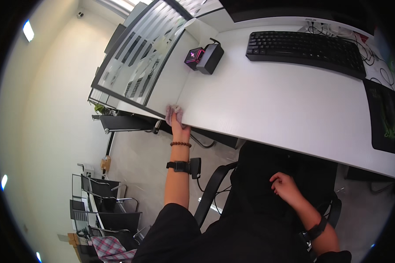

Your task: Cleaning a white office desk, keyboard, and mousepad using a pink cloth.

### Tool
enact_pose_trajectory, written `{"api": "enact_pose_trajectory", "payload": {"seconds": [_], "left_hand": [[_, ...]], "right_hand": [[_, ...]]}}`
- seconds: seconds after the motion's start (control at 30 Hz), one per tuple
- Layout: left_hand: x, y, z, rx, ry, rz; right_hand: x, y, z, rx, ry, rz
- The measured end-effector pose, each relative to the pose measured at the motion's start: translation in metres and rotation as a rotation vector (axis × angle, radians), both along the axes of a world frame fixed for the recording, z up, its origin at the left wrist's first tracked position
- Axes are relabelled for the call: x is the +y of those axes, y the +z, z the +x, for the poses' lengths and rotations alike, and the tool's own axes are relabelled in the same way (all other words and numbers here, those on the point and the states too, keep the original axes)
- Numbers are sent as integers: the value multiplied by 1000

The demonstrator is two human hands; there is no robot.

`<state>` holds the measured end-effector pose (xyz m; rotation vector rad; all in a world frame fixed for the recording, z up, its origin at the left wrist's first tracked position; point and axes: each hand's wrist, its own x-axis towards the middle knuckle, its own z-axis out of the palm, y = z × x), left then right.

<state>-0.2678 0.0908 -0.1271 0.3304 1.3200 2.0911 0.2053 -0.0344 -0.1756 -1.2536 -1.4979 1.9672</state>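
Observation:
My left hand [178, 121] holds a crumpled greyish-pink cloth [170, 115] against the front left corner of the white desk [250, 98], where the desk meets the glass-topped partition. The cloth hides part of the fingers. Over my lap, below the desk's front edge, rests my right hand [284, 187], its fingers loosely curled and nothing seen in it. A black box-shaped object [211, 59] and a small black cube with a lit pink emblem [195, 56] stand side by side near the partition.
A black keyboard [306, 52] lies at the back of the desk under a monitor [302, 10], with loose cables behind it. At the right is a black mouse pad [381, 115]. The framed glass partition [138, 56] borders the desk's left side. A chair armrest [215, 187] stands between my arms.

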Motion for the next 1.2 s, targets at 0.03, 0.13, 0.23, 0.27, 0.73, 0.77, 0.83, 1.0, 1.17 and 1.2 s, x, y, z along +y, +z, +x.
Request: {"api": "enact_pose_trajectory", "payload": {"seconds": [0.03, 0.13, 0.23, 0.27, 0.73, 0.77, 0.83, 1.0, 1.17, 1.2], "left_hand": [[-3, 12, 17, 3, -7, -7], [-13, 29, 34, -120, 44, -134], [-18, 22, 50, -79, -13, -178], [-21, 21, 59, -80, -55, -153], [-76, 125, 132, 286, -555, -599], [-75, 138, 128, 451, -570, -654], [-74, 149, 121, 623, -571, -711], [-35, 155, 90, 1723, -112, -612], [-24, 103, 103, 1626, -625, -771], [-26, 103, 113, 1538, -642, -624]], "right_hand": [[1, -5, 1, -129, -33, 38], [2, 29, -2, -23, 39, 82], [4, 33, 2, -22, 85, 78], [5, 32, 3, -51, 72, 102], [22, 30, 19, -308, 26, 357], [20, 30, 20, -298, 34, 394], [21, 32, 22, -298, 39, 387], [20, 38, 25, -326, 66, 419], [19, 36, 20, -382, 114, 444], [18, 36, 20, -381, 111, 441]]}}
